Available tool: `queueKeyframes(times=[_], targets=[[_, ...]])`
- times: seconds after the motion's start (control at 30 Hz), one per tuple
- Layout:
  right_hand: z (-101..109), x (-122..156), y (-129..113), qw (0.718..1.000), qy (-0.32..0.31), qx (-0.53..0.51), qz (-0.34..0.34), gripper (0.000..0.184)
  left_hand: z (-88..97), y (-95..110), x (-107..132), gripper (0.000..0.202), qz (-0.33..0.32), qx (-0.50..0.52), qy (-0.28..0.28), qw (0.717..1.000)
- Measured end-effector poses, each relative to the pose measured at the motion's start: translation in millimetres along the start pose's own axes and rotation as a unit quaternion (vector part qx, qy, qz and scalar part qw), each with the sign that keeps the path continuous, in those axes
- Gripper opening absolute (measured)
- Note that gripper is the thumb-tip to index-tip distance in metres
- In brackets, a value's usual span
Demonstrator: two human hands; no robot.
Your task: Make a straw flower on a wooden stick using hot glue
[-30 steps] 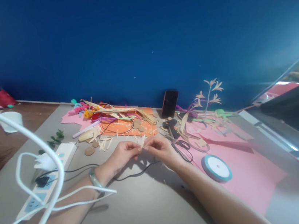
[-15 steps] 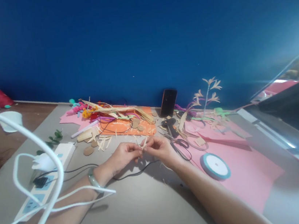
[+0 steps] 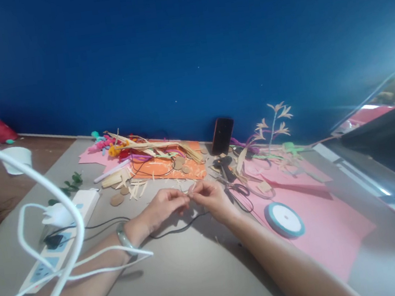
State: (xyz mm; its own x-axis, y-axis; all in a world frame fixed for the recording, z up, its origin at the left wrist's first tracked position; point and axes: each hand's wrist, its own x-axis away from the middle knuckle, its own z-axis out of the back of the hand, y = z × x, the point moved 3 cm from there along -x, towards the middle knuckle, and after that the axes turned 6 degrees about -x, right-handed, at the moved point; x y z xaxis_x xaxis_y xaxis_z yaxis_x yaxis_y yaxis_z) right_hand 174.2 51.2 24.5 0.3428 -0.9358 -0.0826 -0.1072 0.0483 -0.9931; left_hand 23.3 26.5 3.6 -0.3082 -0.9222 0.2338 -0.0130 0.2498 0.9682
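Observation:
My left hand (image 3: 168, 204) and my right hand (image 3: 211, 198) meet above the middle of the table, fingertips pinched together. Between them is a small pale strip (image 3: 191, 187), mostly covered by the fingers; its exact kind is too small to make out. A bracelet (image 3: 123, 236) circles my left wrist. Just beyond the hands lie thin pale scraps (image 3: 139, 188) and an orange sheet (image 3: 164, 174). Close to my right hand are scissors (image 3: 225, 167) with dark handles. A black cord (image 3: 179, 230) runs beneath both hands.
A power strip (image 3: 85, 201) with white cables (image 3: 70, 208) occupies the left side. To the right, a spool of ribbon (image 3: 284, 220) rests on pink paper (image 3: 334, 232). A phone (image 3: 222, 136) leans against the blue wall, beside a stem with pale flowers (image 3: 273, 121). Dried strips (image 3: 160, 144) lie at the back.
The fingertips have shifted slightly, and less of the pale strip shows between them now. Both arms stay nearly where they were.

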Motion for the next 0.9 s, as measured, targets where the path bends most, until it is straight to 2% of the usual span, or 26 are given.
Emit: queueKeyframes(times=[0.17,0.57,0.9], targets=[[-1.9,2.0,1.3,1.000,0.003,-0.003,-0.002,0.021,-0.1,-4.6,-1.4,0.031,-0.004,0.021,0.008,1.000],[-0.3,1.7,-4.2,1.000,0.007,-0.009,0.002,0.026,1.7,-6.7,-3.9,0.027,0.033,0.084,-0.006,0.996],[1.6,1.4,-0.9,0.999,0.030,-0.012,0.009,0.022,3.4,-11.8,-6.4,0.032,0.047,0.082,0.002,0.996]])
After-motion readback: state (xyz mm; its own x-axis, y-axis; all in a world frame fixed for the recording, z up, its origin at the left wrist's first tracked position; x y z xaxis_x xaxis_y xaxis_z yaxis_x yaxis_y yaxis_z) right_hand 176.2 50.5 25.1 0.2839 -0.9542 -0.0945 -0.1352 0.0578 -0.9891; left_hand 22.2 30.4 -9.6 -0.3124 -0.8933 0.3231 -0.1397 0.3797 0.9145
